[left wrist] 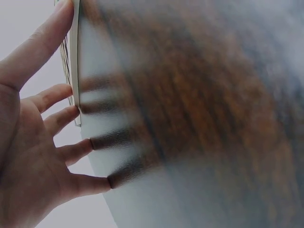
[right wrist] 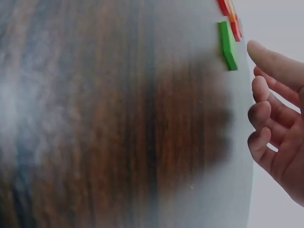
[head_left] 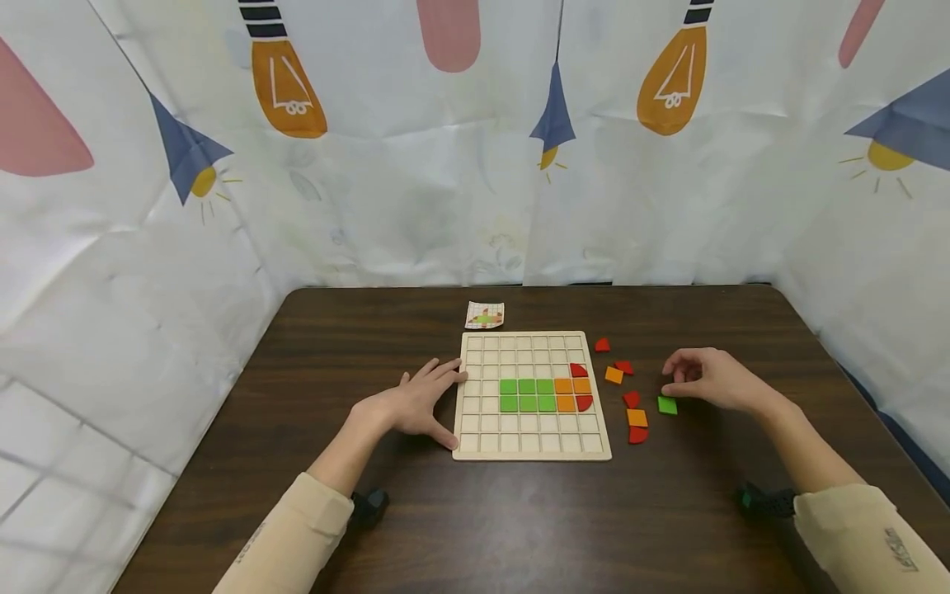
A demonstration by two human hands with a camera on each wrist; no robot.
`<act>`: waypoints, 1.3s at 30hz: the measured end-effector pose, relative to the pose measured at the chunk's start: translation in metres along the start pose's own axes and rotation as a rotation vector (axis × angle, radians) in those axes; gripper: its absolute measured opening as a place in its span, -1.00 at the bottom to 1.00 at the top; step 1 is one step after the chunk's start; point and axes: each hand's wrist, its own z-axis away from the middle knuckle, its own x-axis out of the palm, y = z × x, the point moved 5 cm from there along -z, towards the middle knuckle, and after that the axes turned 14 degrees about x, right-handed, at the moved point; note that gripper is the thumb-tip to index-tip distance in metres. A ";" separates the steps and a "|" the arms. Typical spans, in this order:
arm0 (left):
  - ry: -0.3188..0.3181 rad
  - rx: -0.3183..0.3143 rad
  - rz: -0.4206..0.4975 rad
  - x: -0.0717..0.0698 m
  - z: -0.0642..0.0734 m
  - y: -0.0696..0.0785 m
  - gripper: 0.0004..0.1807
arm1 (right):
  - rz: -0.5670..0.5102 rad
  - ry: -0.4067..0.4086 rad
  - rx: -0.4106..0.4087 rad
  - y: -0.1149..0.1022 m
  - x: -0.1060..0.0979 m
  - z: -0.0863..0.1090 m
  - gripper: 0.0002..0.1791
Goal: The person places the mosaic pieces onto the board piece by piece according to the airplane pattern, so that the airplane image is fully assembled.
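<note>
Watching remotely, I see the left hand [head_left: 411, 406] spread open, fingertips touching the left side of the grid board [head_left: 529, 446]; beyond its right edge lie loose red and orange pieces [head_left: 637, 417], then a green tile [head_left: 667, 406] just beside the right hand [head_left: 714, 381], its fingers loosely curled, unclamped.

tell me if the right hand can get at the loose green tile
Probably yes: the right hand hovers close to the loose green square tile, with nothing visible between them.

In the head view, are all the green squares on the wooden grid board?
No, one green square lies on the dark tabletop, to the right of the wooden grid board.
</note>
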 end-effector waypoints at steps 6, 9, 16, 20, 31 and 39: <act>0.003 0.005 -0.002 -0.001 -0.001 -0.001 0.15 | -0.051 -0.103 -0.009 -0.001 0.001 0.013 -0.62; 0.003 0.007 -0.006 -0.001 -0.002 -0.001 0.16 | -0.051 -0.130 -0.023 -0.002 0.003 0.016 -0.61; 0.007 0.009 -0.005 -0.002 -0.003 -0.001 0.15 | -0.029 -0.116 0.000 -0.004 0.005 0.016 -0.64; 0.007 0.007 -0.008 -0.003 -0.003 -0.001 0.15 | -0.012 -0.101 0.016 -0.004 0.007 0.015 -0.67; 0.005 0.004 0.000 -0.002 -0.003 0.000 0.14 | 0.012 -0.076 0.031 -0.002 0.010 0.016 -0.69; 0.008 -0.002 -0.001 0.001 -0.001 -0.002 0.15 | 0.003 -0.052 -0.016 -0.007 0.013 0.018 -0.73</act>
